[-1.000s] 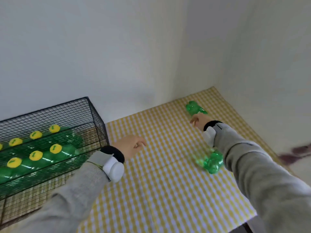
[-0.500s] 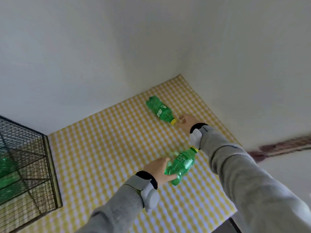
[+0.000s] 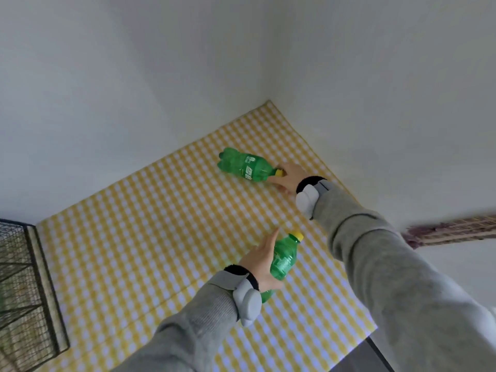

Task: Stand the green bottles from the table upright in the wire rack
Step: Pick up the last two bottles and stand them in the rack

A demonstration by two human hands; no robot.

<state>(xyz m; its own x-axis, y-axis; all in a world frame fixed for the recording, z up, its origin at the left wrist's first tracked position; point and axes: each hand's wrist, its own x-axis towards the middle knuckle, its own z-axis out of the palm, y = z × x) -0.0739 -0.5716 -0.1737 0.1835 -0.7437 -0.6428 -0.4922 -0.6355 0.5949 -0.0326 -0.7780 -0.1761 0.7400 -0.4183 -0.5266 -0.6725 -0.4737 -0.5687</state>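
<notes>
Two green bottles with yellow caps are on the yellow checked tablecloth (image 3: 150, 237). The far bottle (image 3: 245, 167) lies on its side near the wall corner, cap pointing right; my right hand (image 3: 288, 178) is closed around its neck and cap. The near bottle (image 3: 283, 260) is tilted with its cap up; my left hand (image 3: 261, 260) grips its body from the left. Only a corner of the black wire rack (image 3: 21, 285) shows at the left edge, and its contents are out of view.
White walls meet in a corner just behind the far bottle. The table's right edge runs close beside my right forearm, and its front edge drops off at the lower right. A dark patterned strip (image 3: 453, 232) lies beyond the table on the right.
My view swung right, away from the rack. My left hand reached the near bottle, took hold and tilted it cap-up. My right hand closed on the far bottle's neck.
</notes>
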